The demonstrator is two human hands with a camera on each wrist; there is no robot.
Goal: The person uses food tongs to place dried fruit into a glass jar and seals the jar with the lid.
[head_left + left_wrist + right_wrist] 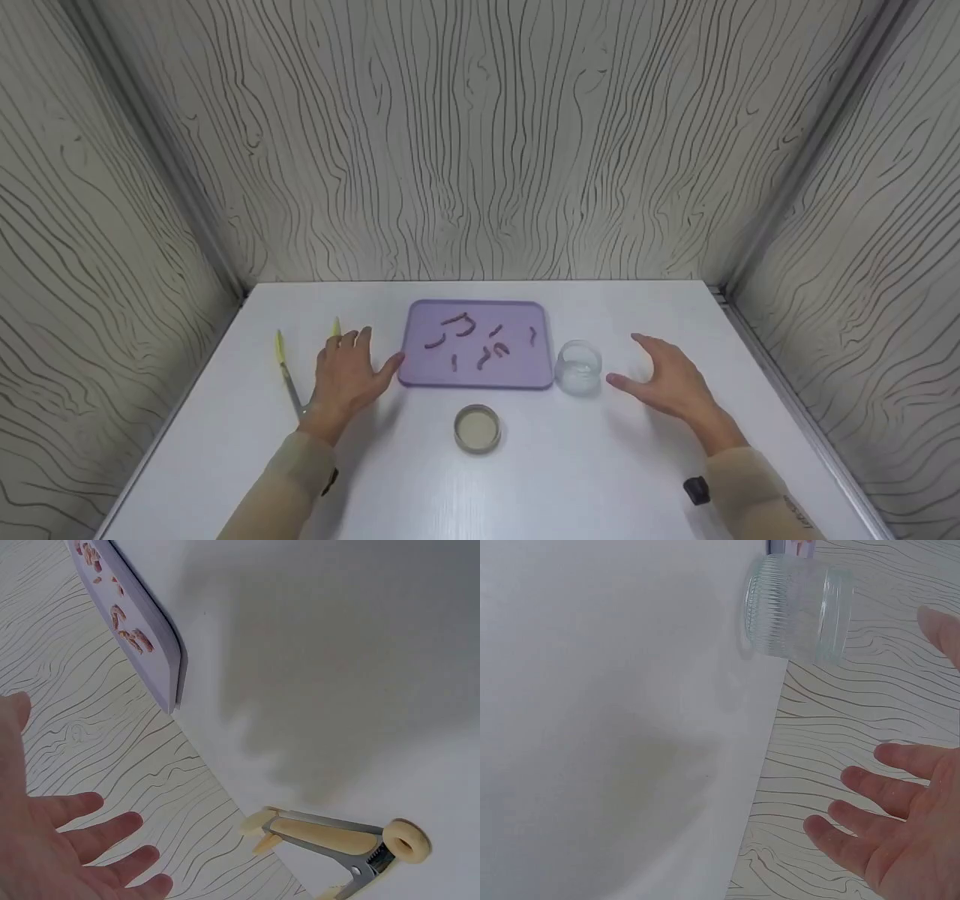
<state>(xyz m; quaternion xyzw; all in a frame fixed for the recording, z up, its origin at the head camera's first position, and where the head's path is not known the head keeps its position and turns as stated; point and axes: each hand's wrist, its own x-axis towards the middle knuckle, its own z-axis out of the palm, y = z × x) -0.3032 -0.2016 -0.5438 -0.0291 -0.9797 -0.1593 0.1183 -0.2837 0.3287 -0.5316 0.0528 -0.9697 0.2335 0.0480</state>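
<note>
My left hand [345,379], fingers spread and holding nothing, is over the table between a pair of tongs [322,834] and a purple tray [517,375]. Its thumb tip comes right at the tray's left edge in the head view. The tongs have yellow tips and lie spread, partly hidden by that hand. Small curved reddish-brown pieces [481,358] lie scattered on the tray. At the tray's right side stands a clear ribbed glass jar [799,607] without a lid. My right hand [671,379] is to the right of the jar, fingers apart, thumb tip close to the glass.
A round, shallow lid [477,429] lies on the white table [540,480] in front of the tray, its raised rim showing. Wood-patterned panels [480,150] rise behind the table and at both sides.
</note>
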